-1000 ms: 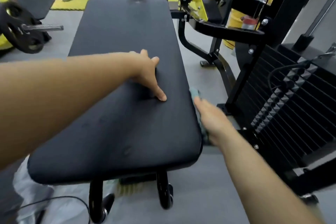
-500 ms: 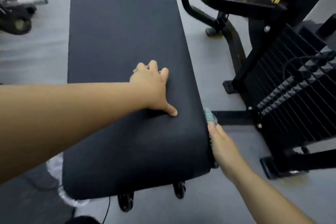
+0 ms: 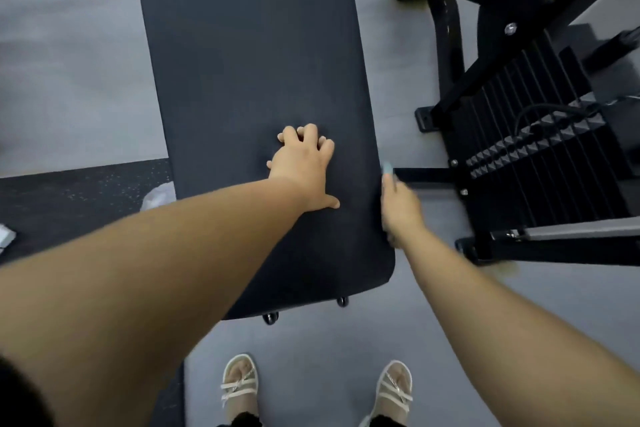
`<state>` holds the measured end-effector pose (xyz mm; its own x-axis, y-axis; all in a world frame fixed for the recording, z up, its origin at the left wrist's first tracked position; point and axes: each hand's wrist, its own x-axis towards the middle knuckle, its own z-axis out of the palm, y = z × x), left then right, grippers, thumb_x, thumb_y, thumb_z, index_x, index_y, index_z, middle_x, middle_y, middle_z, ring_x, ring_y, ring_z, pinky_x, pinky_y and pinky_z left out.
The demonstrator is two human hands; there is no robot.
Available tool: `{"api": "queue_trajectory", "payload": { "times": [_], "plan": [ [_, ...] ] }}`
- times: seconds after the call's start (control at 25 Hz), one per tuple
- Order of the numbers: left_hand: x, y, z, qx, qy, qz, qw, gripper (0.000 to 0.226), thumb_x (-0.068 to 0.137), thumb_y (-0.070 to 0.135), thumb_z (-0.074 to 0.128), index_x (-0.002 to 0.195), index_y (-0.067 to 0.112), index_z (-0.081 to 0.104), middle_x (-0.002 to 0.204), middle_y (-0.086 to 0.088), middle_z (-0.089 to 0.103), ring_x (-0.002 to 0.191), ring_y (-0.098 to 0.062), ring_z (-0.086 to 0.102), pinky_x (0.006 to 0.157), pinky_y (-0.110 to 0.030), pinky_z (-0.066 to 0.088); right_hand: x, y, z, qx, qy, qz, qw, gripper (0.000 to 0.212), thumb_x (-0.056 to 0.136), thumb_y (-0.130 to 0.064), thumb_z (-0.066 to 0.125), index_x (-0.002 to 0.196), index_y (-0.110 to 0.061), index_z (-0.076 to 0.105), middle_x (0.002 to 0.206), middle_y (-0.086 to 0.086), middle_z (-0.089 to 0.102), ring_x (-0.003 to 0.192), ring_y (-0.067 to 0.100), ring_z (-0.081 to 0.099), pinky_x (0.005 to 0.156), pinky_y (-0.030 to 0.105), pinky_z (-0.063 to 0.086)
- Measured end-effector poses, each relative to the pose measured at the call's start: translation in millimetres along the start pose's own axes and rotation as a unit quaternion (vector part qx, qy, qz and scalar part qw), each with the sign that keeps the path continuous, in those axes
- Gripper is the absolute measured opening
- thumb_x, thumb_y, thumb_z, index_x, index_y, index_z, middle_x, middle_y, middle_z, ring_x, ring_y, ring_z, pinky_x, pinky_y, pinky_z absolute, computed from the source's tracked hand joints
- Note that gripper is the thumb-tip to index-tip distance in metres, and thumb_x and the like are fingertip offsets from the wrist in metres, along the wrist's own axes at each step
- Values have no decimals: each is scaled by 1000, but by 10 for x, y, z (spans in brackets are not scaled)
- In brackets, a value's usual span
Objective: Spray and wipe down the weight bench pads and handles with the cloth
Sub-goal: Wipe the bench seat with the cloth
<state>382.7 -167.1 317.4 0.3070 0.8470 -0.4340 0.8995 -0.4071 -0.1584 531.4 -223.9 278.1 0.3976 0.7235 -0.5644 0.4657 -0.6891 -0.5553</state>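
Note:
The black bench pad runs away from me down the middle of the view. My left hand rests on its top near the right edge, thumb spread, fingertips slightly bent against the pad. My right hand, blurred by motion, presses a teal cloth flat against the pad's right side edge. Only the cloth's tip shows past the fingertips; the rest lies hidden between hand and pad. No spray bottle is in view.
A black weight-stack machine and its frame legs stand close on the right, leaving a narrow strip of grey floor beside the bench. My sandalled feet stand at the bench's near end. A dark speckled mat lies to the left.
The view has tilted down and moved nearer the bench end. My right hand has slid the cloth along the pad's right side edge. My left hand stays resting on the pad.

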Motion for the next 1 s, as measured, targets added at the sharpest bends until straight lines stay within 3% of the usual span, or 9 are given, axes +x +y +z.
{"api": "queue_trajectory", "payload": {
  "times": [0.04, 0.12, 0.24, 0.36, 0.52, 0.68, 0.76, 0.84, 1.0],
  "plan": [
    [-8, -1, 0, 11, -3, 6, 1000, 107, 65, 80, 54, 141, 13, 19, 136, -17, 21, 120, -43, 31, 70, -37, 56, -105, 100, -20, 19, -3, 42, 999, 61, 100, -50, 21, 112, -4, 59, 109, 18, 62, 90, 32, 57, 73, 33, 44],
    [13, -12, -22, 40, -1, 12, 999, 105, 67, 79, 52, 140, 12, 19, 134, -18, 23, 118, -44, 33, 64, -35, 53, -113, 70, -14, 37, -7, 66, 997, 61, 98, -53, 25, 103, -4, 62, 107, 16, 63, 92, 30, 58, 83, 38, 47],
    [28, 14, -50, 60, -6, 20, 998, 102, 66, 81, 52, 135, 10, 24, 129, -17, 28, 113, -42, 37, 59, -33, 51, 183, -241, 10, 23, 4, 36, 999, 59, 100, -45, 23, 114, 0, 58, 120, 19, 59, 108, 35, 54, 97, 44, 42],
    [87, -26, -48, 60, -7, 25, 998, 103, 62, 83, 53, 131, 10, 26, 125, -16, 29, 109, -40, 37, 66, -35, 55, 588, -763, -59, 23, 25, -13, 999, 53, 103, -36, 20, 120, 0, 53, 123, 17, 55, 113, 32, 50, 89, 33, 38],
    [91, -1, -106, -8, -70, -14, 997, 101, 66, 75, 58, 139, 17, 19, 137, -13, 20, 121, -40, 28, 72, -36, 54, 718, -960, -170, 75, 10, -27, 997, 49, 100, -45, 25, 125, -7, 45, 115, 13, 56, 102, 28, 53, 79, 32, 39],
    [156, -214, -336, -181, -80, -84, 977, 69, 77, 60, 61, 129, 20, 39, 132, -5, 30, 118, -30, 34, 76, -36, 49, 292, -446, -125, 54, -30, 35, 997, 41, 100, -41, 31, 89, -6, 50, 89, 12, 57, 91, 33, 55, 70, 34, 40],
    [323, -403, -494, -241, -46, -141, 959, 62, 77, 53, 66, 125, 21, 44, 130, -4, 36, 118, -28, 37, 81, -38, 46, 392, -575, -144, 43, -28, 45, 998, 44, 101, -39, 30, 86, -5, 53, 86, 12, 56, 91, 33, 55, 70, 33, 37],
    [541, -615, -651, -234, -15, -178, 956, 81, 69, 54, 73, 134, 23, 35, 139, -5, 29, 128, -29, 28, 90, -43, 44, 728, -1008, -171, 41, -14, 21, 999, 52, 102, -40, 26, 98, -1, 59, 96, 15, 60, 94, 32, 56, 76, 34, 39],
    [929, -903, -776, -195, -62, -220, 954, 127, 54, 61, 80, 148, 33, -1, 152, -5, 1, 139, -34, 7, 100, -52, 40, 1233, -1694, -268, 63, -9, -54, 997, 43, 102, -38, 23, 97, -6, 52, 91, 6, 51, 84, 23, 46, 72, 29, 33]
  ]
}}
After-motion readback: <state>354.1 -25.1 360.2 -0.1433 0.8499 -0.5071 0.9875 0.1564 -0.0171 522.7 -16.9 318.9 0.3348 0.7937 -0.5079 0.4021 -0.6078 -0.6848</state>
